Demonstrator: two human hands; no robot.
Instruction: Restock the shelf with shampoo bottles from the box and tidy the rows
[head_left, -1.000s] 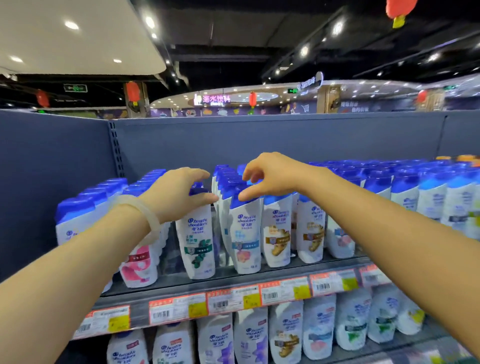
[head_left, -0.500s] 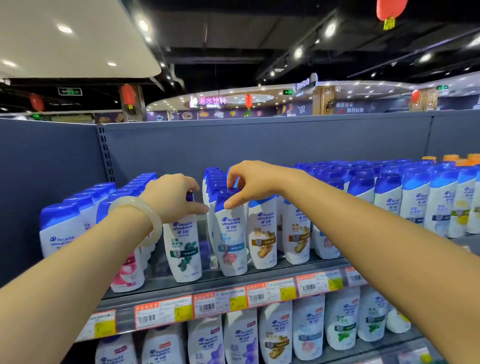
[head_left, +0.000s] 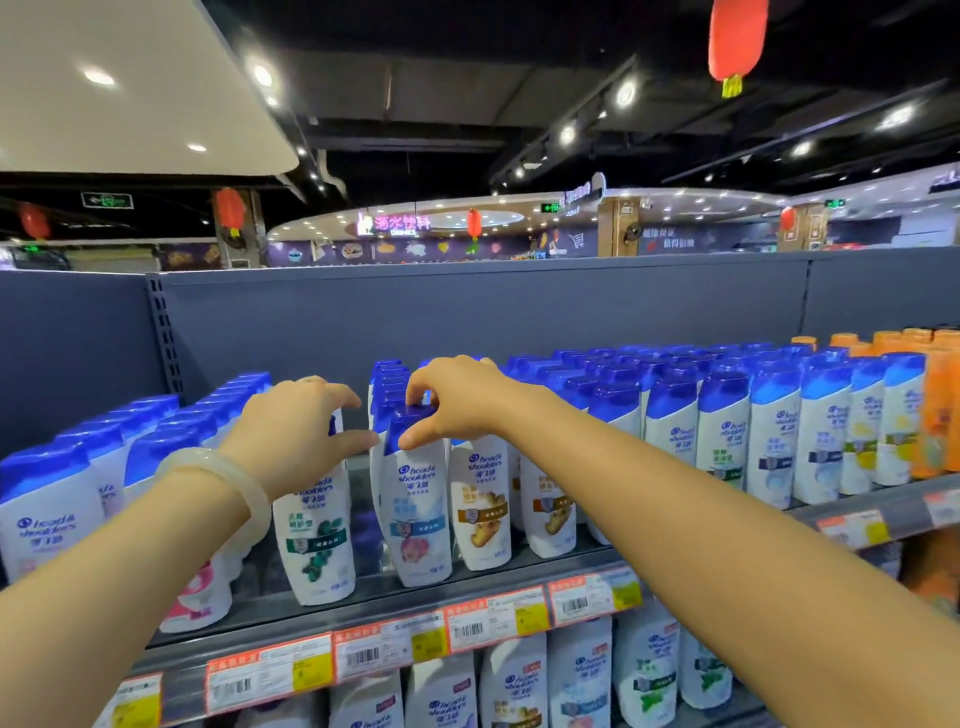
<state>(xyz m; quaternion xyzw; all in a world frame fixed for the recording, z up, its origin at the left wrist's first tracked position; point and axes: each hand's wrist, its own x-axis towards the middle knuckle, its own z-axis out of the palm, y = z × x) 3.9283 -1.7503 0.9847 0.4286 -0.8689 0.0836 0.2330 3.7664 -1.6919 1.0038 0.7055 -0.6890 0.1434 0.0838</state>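
- Shampoo bottles (head_left: 415, 499) being tidied: right hand (head_left: 457, 400) pinches the pink-flower bottle's blue cap (head_left: 410, 423); left hand (head_left: 298, 431) clasps the green-leaf bottle (head_left: 317, 535) beside it.
- Next, I judge: square both fronts to the shelf (head_left: 363, 603) edge.

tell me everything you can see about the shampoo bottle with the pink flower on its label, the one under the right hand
The pink-flower bottle is glossy white plastic with a blue cap, a blue brand logo, a blue band and a pink flower low on its label. It stands roughly upright at the front edge of the shelf, heading a row of matching blue-capped bottles. The right hand pinches its cap between thumb and fingers. The green-leaf bottle stands to its left, held at the top by the left hand; a ginger-label bottle stands close on its right.
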